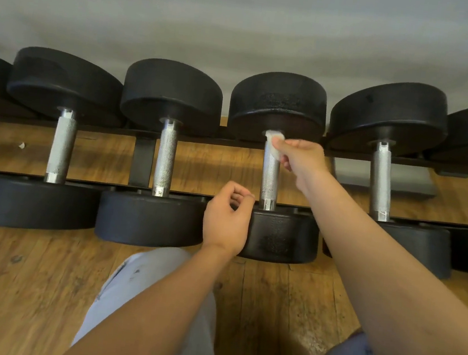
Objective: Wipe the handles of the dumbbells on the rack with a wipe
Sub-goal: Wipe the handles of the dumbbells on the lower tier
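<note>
Several black dumbbells with knurled steel handles lie side by side on a low black rack (142,161). My right hand (299,158) pinches a small white wipe (274,145) against the far end of the middle dumbbell's handle (270,178), close to its far head (279,103). My left hand (226,220) hovers with its fingers loosely curled and holds nothing, over the near head (278,235) of that same dumbbell, just left of the handle.
Neighbouring handles lie at the left (166,158), the far left (61,146) and the right (381,181). Wooden floor (25,285) shows under and before the rack. A grey wall (245,18) stands behind. My knees in grey trousers (154,299) are below.
</note>
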### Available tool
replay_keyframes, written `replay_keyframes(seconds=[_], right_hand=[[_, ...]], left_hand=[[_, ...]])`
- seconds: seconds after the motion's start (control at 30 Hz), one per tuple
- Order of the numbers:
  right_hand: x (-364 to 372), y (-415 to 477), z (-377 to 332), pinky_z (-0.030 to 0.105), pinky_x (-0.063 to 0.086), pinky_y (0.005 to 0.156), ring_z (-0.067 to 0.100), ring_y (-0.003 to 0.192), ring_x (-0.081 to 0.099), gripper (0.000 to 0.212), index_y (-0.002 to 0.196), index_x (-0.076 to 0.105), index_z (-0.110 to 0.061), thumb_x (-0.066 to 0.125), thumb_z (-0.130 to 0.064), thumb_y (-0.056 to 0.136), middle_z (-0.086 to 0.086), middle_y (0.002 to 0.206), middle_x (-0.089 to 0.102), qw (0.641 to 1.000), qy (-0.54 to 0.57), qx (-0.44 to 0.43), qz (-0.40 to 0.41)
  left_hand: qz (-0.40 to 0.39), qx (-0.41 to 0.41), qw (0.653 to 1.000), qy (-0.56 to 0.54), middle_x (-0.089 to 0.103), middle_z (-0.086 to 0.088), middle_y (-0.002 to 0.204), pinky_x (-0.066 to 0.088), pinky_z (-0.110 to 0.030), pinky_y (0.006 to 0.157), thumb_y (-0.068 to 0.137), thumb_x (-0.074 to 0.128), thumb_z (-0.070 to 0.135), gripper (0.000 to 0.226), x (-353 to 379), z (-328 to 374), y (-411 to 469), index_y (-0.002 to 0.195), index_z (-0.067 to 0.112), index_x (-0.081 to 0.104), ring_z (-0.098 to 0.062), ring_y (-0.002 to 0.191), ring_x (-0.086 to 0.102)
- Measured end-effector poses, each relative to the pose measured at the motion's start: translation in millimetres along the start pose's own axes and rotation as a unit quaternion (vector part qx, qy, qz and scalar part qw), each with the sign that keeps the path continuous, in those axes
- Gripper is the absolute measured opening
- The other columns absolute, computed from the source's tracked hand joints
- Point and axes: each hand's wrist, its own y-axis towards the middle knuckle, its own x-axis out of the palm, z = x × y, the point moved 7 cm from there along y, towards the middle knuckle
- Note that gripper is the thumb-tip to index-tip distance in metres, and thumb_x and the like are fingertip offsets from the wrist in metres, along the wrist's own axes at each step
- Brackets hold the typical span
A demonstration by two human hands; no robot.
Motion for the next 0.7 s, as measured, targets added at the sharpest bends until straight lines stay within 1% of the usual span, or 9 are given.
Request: replay_keyframes(seconds=[0.1, 0.23, 0.33, 0.47, 0.5, 0.57, 0.6, 0.63, 0.7], right_hand=[[-3.4, -8.4, 12.5, 0.017, 0.045, 0.061, 0.006, 0.063, 0.053, 0.02, 0.097, 0.069, -0.011, 0.073, -0.026, 0.086, -0.002, 0.074, 0.063, 0.998, -0.044, 0.027, -0.035], [-5.2, -19.4, 23.8, 0.017, 0.048, 0.06, 0.006, 0.063, 0.057, 0.019, 0.092, 0.068, -0.008, 0.077, -0.021, 0.082, 0.001, 0.081, 0.066, 0.996, -0.065, 0.031, -0.056], [-8.7, -25.1, 25.9, 0.016, 0.049, 0.057, 0.006, 0.06, 0.059, 0.027, 0.1, 0.067, -0.005, 0.077, -0.021, 0.081, 0.006, 0.087, 0.07, 0.987, -0.122, 0.05, -0.089], [-9.4, -29.5, 26.5, 0.014, 0.047, 0.046, 0.006, 0.059, 0.062, 0.027, 0.1, 0.067, -0.006, 0.078, -0.021, 0.08, 0.009, 0.093, 0.072, 0.969, -0.208, 0.06, -0.115], [-7.9, -31.0, 27.2, 0.015, 0.051, 0.049, 0.007, 0.062, 0.064, 0.028, 0.099, 0.068, -0.006, 0.079, -0.021, 0.079, 0.008, 0.093, 0.071, 0.965, -0.228, 0.058, -0.118], [-4.8, -32.1, 28.6, 0.024, 0.059, 0.068, 0.012, 0.071, 0.069, 0.03, 0.097, 0.068, -0.006, 0.082, -0.022, 0.076, 0.008, 0.091, 0.072, 0.953, -0.277, 0.049, -0.109], [-4.4, -33.0, 29.2, 0.028, 0.059, 0.075, 0.014, 0.075, 0.07, 0.03, 0.096, 0.068, -0.007, 0.083, -0.024, 0.075, 0.007, 0.091, 0.072, 0.948, -0.298, 0.048, -0.099], [-4.0, -34.4, 29.6, 0.029, 0.059, 0.075, 0.014, 0.076, 0.07, 0.03, 0.095, 0.068, -0.007, 0.083, -0.024, 0.075, 0.007, 0.09, 0.072, 0.945, -0.309, 0.049, -0.092], [-3.7, -37.1, 28.3, 0.022, 0.054, 0.062, 0.011, 0.071, 0.068, 0.028, 0.093, 0.069, -0.007, 0.083, -0.023, 0.075, 0.006, 0.089, 0.071, 0.948, -0.303, 0.046, -0.083]], left_hand=[[0.004, -0.005, 1.0, -0.005, 0.061, 0.008, 0.083, 0.04, -0.014, 0.07, 0.093, 0.057, 0.016, 0.008, -1.6, 2.0, -0.3, 0.087, 0.017, 0.063, 0.006, 0.074, 0.055], [0.007, -0.003, 1.0, -0.003, 0.062, 0.005, 0.085, 0.041, -0.008, 0.068, 0.094, 0.055, 0.014, 0.011, -2.6, 6.2, -2.0, 0.087, 0.016, 0.063, -0.003, 0.08, 0.056], [0.006, -0.007, 1.0, -0.003, 0.062, 0.005, 0.084, 0.04, -0.014, 0.07, 0.096, 0.054, 0.014, 0.012, -2.4, 8.2, -2.3, 0.089, 0.015, 0.064, -0.004, 0.08, 0.057], [0.008, -0.003, 1.0, -0.01, 0.061, 0.007, 0.081, 0.039, -0.014, 0.07, 0.095, 0.055, 0.015, 0.012, -0.5, 8.6, -0.7, 0.088, 0.016, 0.063, 0.002, 0.074, 0.054], [0.01, -0.001, 1.0, -0.008, 0.06, 0.008, 0.082, 0.04, -0.015, 0.07, 0.095, 0.055, 0.015, 0.011, -0.8, 7.7, -1.5, 0.087, 0.017, 0.063, 0.002, 0.074, 0.054], [0.008, 0.001, 1.0, -0.01, 0.061, 0.009, 0.083, 0.041, -0.018, 0.071, 0.095, 0.056, 0.015, 0.01, -1.4, 5.5, -2.5, 0.088, 0.018, 0.063, 0.001, 0.076, 0.055], [0.003, 0.002, 1.0, -0.011, 0.061, 0.009, 0.084, 0.043, -0.02, 0.072, 0.095, 0.056, 0.014, 0.011, -1.5, 4.3, -2.6, 0.088, 0.019, 0.063, -0.001, 0.077, 0.055], [-0.002, 0.003, 1.0, -0.013, 0.062, 0.009, 0.084, 0.045, -0.021, 0.073, 0.094, 0.055, 0.014, 0.012, -1.9, 3.1, -2.4, 0.088, 0.019, 0.064, -0.001, 0.078, 0.056], [-0.007, 0.012, 1.0, -0.018, 0.063, 0.01, 0.083, 0.048, -0.021, 0.074, 0.093, 0.056, 0.014, 0.014, -1.8, 2.5, -0.8, 0.085, 0.022, 0.064, -0.001, 0.079, 0.057]])
